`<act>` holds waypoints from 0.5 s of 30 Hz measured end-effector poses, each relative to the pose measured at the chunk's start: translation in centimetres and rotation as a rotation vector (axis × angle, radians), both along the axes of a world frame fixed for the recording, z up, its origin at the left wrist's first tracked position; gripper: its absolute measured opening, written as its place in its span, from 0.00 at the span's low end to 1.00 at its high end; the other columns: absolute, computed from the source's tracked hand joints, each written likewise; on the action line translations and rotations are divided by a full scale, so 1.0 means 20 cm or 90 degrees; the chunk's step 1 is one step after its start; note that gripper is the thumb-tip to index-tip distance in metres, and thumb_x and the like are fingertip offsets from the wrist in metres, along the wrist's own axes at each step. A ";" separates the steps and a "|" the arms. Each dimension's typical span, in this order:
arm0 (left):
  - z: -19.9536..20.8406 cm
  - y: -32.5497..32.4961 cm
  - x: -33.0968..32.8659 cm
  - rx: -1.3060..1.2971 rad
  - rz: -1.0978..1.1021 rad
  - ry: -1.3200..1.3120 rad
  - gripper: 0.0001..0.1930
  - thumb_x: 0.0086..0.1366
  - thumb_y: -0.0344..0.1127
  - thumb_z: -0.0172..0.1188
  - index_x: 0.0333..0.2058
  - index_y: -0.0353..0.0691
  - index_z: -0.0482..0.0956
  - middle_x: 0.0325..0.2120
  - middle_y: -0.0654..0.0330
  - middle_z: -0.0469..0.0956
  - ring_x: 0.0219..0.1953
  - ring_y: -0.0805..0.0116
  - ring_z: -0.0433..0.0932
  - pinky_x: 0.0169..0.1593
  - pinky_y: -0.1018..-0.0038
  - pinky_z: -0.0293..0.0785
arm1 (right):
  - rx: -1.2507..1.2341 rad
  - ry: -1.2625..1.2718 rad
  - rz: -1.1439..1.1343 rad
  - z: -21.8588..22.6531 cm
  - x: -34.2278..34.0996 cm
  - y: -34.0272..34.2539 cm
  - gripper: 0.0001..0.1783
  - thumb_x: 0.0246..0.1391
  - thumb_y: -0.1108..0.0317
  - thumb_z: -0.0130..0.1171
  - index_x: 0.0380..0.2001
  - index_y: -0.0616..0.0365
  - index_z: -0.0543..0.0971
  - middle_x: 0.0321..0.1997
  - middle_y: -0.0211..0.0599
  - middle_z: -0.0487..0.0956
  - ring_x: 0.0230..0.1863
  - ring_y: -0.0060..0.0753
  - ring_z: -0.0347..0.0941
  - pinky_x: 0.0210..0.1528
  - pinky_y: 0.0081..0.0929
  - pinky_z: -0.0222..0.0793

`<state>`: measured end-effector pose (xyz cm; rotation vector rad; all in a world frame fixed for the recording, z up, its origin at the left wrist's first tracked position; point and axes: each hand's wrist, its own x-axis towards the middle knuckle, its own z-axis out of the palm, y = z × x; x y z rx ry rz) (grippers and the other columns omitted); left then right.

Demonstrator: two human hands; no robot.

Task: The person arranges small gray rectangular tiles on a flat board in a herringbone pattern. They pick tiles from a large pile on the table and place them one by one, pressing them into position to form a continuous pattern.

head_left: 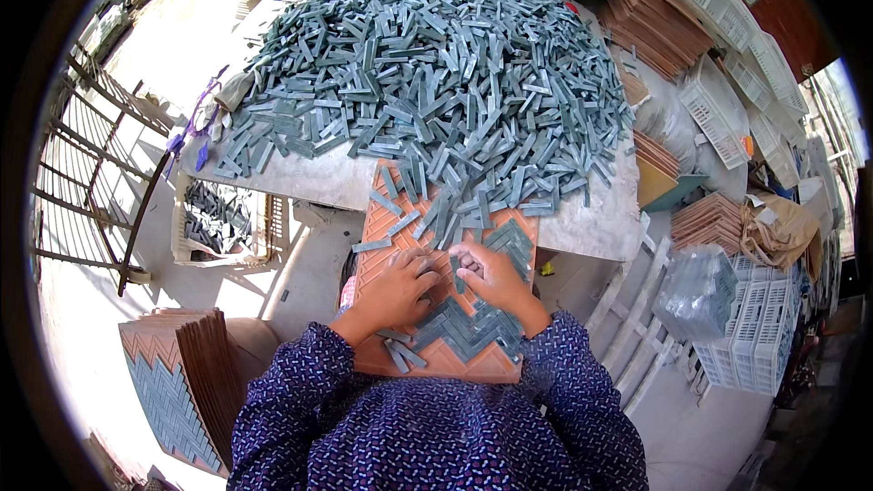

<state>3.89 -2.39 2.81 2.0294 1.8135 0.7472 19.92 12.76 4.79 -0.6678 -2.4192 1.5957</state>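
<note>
- In the head view, the orange tray (446,364) lies before the person, its long axis running from the body toward the table (596,223), its far end among loose strips at the table's near edge.
- Grey strips (473,332) fill zigzag grooves along the tray's right edge, their long axes slanting alternately left and right.
- Left hand (397,291): fingers curled, over the tray's left half (whether it grips anything, I cannot tell).
- Right hand (496,277): fingers bent inward, over the tray's right half; any strip in its grasp cannot be made out.
- Loose pieces (400,356) lie near the tray's near-left corner.
- The hands hide the tray's middle; spilled strips cover part of its far edge.
</note>
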 end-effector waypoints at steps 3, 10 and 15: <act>-0.02 -0.05 -0.02 0.012 -0.048 -0.031 0.15 0.48 0.32 0.64 0.36 0.38 0.77 0.49 0.57 0.71 0.57 0.50 0.63 0.59 0.54 0.61 | -0.014 -0.034 0.069 0.00 0.02 0.00 0.18 0.50 0.76 0.56 0.46 0.58 0.73 0.29 0.38 0.75 0.30 0.35 0.72 0.36 0.29 0.69; 0.00 -0.09 0.04 0.041 0.025 -0.096 0.09 0.48 0.30 0.64 0.28 0.35 0.77 0.45 0.54 0.72 0.54 0.49 0.66 0.57 0.54 0.62 | 0.177 -0.006 0.122 -0.05 0.01 0.00 0.13 0.48 0.74 0.60 0.40 0.57 0.79 0.34 0.42 0.76 0.37 0.45 0.74 0.41 0.33 0.70; -0.04 -0.11 0.15 0.085 0.204 0.001 0.09 0.50 0.31 0.61 0.30 0.35 0.75 0.40 0.53 0.72 0.49 0.52 0.69 0.56 0.55 0.62 | 0.206 -0.018 0.119 -0.11 0.03 -0.03 0.13 0.48 0.73 0.60 0.39 0.56 0.80 0.35 0.43 0.77 0.37 0.48 0.74 0.40 0.36 0.69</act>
